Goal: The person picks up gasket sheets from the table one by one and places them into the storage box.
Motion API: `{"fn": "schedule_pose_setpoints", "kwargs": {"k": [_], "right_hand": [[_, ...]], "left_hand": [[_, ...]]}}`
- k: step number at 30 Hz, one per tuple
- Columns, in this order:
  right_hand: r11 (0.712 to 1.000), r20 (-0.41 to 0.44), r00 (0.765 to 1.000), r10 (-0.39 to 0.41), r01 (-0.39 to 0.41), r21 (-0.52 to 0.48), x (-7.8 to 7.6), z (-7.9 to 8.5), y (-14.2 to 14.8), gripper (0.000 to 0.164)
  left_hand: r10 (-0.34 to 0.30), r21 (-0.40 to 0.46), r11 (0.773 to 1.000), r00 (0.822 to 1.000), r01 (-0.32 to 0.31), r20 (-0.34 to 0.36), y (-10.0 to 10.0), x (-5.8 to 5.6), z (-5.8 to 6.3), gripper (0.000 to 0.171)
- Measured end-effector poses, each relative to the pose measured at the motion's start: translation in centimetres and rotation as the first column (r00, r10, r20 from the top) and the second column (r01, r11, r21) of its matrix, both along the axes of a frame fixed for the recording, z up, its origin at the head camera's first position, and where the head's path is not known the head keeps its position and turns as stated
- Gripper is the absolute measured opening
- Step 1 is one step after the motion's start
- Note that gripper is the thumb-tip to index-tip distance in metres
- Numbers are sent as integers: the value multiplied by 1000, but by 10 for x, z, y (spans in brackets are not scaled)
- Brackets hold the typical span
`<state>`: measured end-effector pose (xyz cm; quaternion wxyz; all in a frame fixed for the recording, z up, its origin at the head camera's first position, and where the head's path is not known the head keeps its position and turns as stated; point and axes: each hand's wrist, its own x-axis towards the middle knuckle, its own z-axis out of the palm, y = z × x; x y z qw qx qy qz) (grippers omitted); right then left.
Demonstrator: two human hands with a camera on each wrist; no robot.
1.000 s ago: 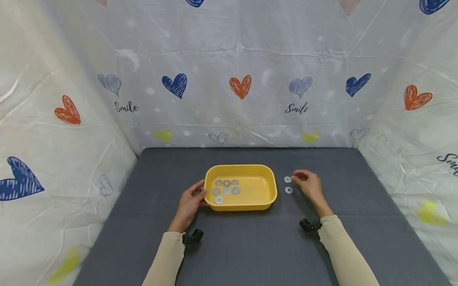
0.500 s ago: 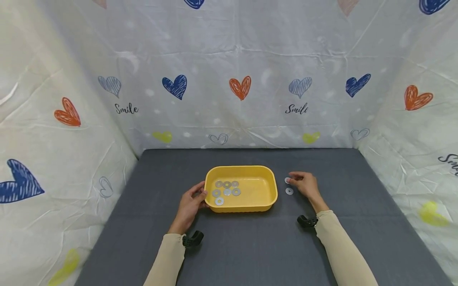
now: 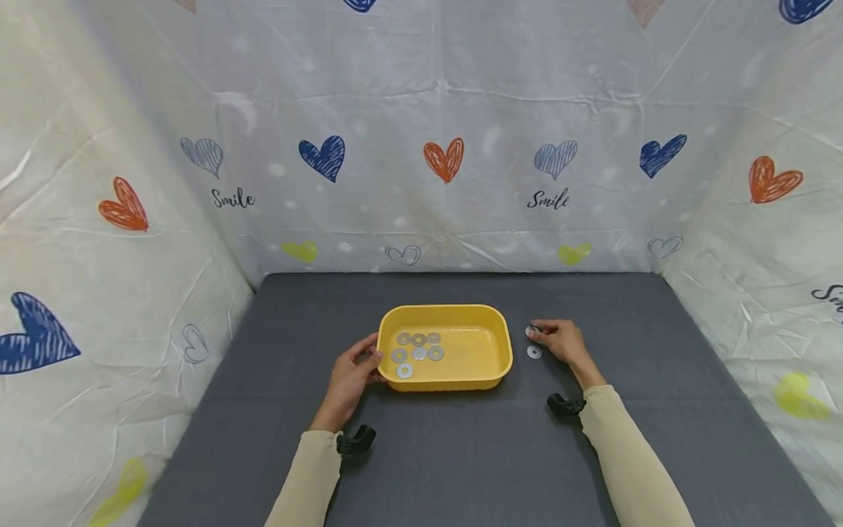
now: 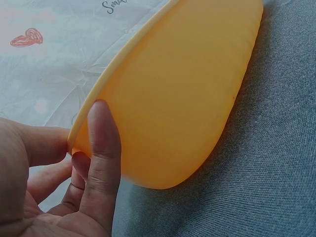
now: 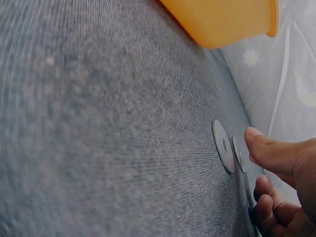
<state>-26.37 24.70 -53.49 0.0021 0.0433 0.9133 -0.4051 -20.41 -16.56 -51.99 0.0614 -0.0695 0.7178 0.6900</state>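
Observation:
My left hand (image 3: 349, 377) grips the left end of a yellow plastic tray (image 3: 444, 384). In the left wrist view the thumb (image 4: 102, 128) presses on its outer wall, with fingers at the rim. Several grey metal washers (image 3: 405, 370) lie flat in the left half of the tray. To the right of the tray, my right hand (image 3: 563, 342) pinches at the edge of a washer (image 3: 530, 331), its thumb and fingertips partly covering it. Another flat washer (image 3: 534, 352) lies on the cloth just nearer to me, also seen as the larger washer (image 5: 224, 148) in the right wrist view.
A dark grey cloth (image 3: 454, 454) covers the table. White sheets (image 3: 487, 80) printed with hearts enclose the back and both sides. Black wrist devices (image 3: 356, 440) sit on both wrists, below beige sleeves.
My right hand has moved slightly left, and its fingertips have come onto the far washer. My left hand keeps its hold on the tray, which stays in place.

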Motion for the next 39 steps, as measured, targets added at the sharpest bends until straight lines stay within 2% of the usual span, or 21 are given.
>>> {"fn": "schedule_pose_setpoints", "kwargs": {"k": [25, 39], "right_hand": [[999, -8, 999, -46, 46, -14, -2, -3, -3, 25], [997, -21, 997, -77, 77, -18, 0, -1, -4, 27]], "left_hand": [[-6, 3, 1000, 1000, 6, 5, -3, -1, -2, 49], [-9, 19, 1000, 1000, 9, -2, -2, -2, -3, 49]]}}
